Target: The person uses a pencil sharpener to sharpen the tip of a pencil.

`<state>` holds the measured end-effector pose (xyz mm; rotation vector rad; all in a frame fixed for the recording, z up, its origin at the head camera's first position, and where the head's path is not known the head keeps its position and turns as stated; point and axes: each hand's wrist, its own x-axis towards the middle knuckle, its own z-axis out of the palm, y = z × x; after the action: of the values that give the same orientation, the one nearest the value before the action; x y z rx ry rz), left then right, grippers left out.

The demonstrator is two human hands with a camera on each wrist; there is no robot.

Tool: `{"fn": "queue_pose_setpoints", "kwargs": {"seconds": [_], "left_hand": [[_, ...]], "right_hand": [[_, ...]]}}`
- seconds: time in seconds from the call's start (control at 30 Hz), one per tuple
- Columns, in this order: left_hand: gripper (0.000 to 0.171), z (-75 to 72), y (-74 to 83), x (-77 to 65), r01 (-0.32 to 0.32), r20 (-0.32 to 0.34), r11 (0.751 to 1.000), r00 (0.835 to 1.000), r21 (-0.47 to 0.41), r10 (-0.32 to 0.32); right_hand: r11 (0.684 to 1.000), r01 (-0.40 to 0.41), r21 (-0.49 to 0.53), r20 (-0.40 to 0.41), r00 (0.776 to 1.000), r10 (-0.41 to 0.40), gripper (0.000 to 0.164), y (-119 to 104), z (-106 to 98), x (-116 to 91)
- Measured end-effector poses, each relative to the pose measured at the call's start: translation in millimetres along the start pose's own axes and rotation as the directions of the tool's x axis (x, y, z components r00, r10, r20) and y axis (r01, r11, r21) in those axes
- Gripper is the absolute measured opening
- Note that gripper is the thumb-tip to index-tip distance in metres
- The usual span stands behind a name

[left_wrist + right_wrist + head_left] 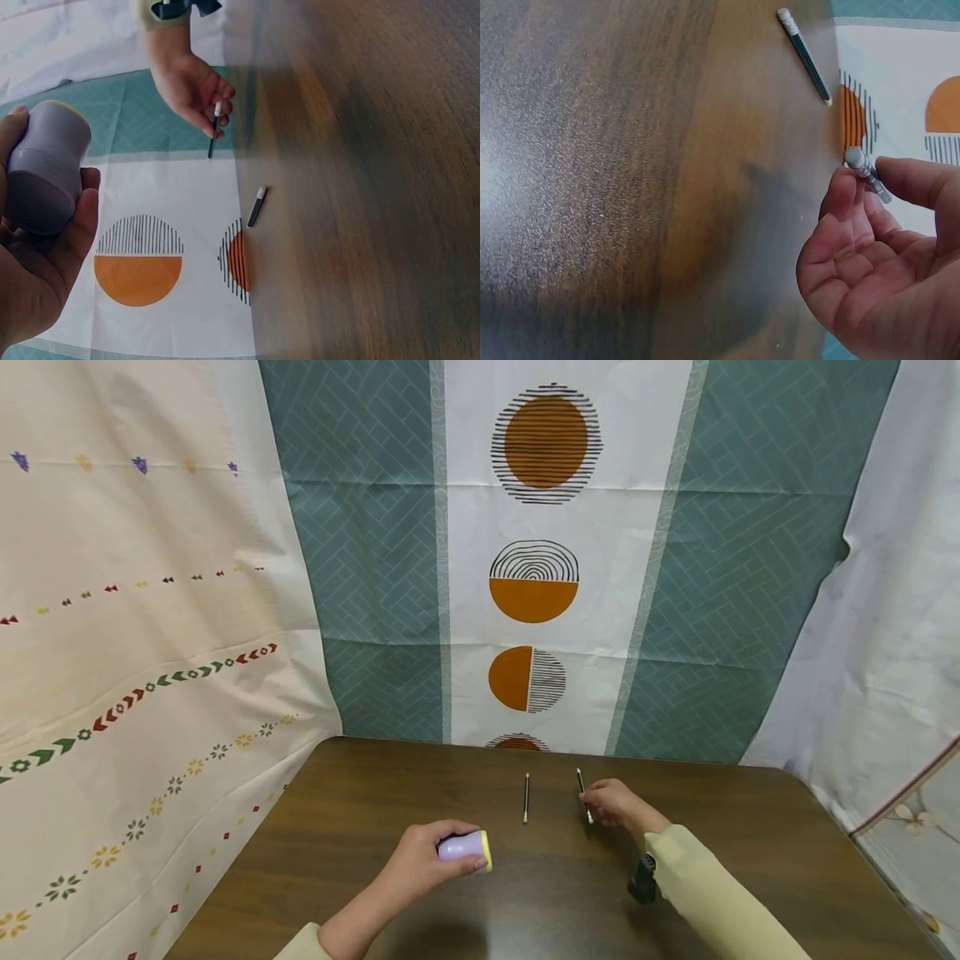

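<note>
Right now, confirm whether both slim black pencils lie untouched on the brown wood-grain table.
No, the right hand pinches one black pencil, while the other black pencil lies on the table.

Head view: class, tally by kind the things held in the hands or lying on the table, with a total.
Pencils: 2 (one on the table, one in the right hand)
Purple container: 1 (in the left hand)
Total: 3

We've got a dark brown wood-grain tabletop (555, 897), far corners rounded, glossy patch visible from the right wrist. Lying directly on it we see one dark pencil (527, 797), near the far edge, white eraser end toward us, tip pointing away.
</note>
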<state>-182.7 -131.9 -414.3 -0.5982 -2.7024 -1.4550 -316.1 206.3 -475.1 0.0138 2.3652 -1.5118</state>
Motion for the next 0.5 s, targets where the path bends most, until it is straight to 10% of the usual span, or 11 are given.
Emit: {"fn": "queue_pose_setpoints", "kwargs": {"seconds": [0.5], "left_hand": [[0.039,-0.2,-1.1,0.1,-0.002,-0.009,1.000,1.000,0.002,0.002]], "right_hand": [[0.999,-0.039,-0.011,0.000,0.999,0.039,0.019,4.8,5.6,8.9]]}}
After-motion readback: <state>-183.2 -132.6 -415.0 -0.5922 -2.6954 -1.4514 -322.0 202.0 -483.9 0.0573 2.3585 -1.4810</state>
